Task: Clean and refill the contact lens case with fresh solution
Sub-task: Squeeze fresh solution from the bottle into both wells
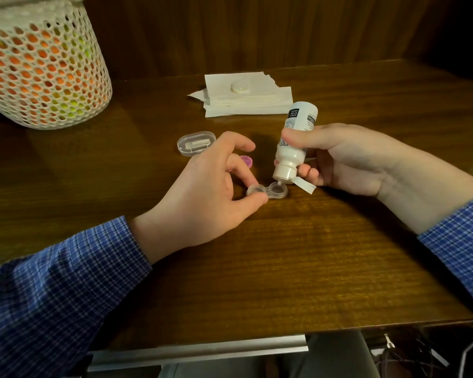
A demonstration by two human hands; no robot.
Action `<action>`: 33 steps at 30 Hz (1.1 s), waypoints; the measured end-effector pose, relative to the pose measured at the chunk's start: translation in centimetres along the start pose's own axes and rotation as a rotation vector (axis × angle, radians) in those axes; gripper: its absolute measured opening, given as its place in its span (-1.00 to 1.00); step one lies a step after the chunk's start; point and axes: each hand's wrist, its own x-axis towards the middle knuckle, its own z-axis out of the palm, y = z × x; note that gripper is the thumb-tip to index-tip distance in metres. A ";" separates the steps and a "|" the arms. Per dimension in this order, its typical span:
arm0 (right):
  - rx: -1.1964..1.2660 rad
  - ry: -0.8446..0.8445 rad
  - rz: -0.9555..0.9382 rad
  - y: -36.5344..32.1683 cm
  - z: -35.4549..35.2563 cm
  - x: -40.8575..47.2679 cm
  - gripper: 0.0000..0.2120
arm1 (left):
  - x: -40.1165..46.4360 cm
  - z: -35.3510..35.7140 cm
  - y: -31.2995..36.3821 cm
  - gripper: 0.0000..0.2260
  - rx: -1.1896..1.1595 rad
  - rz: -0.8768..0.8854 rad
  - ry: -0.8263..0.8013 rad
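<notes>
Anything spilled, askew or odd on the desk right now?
No spill visible. The solution bottle is inverted in the right hand, nozzle over the right well of the lens case, which the left hand steadies. One pink cap lies loose behind the left hand. The napkin stack is fanned, with a torn corner.

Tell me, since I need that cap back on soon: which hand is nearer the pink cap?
Left. The left hand arches right over the pink cap, its fingers steadying the lens case. The right hand is farther right, tilting the solution bottle.
</notes>
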 end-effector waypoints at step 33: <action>-0.025 -0.004 -0.019 0.0 0.2 0.0 -0.59 | -0.1 0.0 -0.1 -0.44 0.014 0.018 -0.012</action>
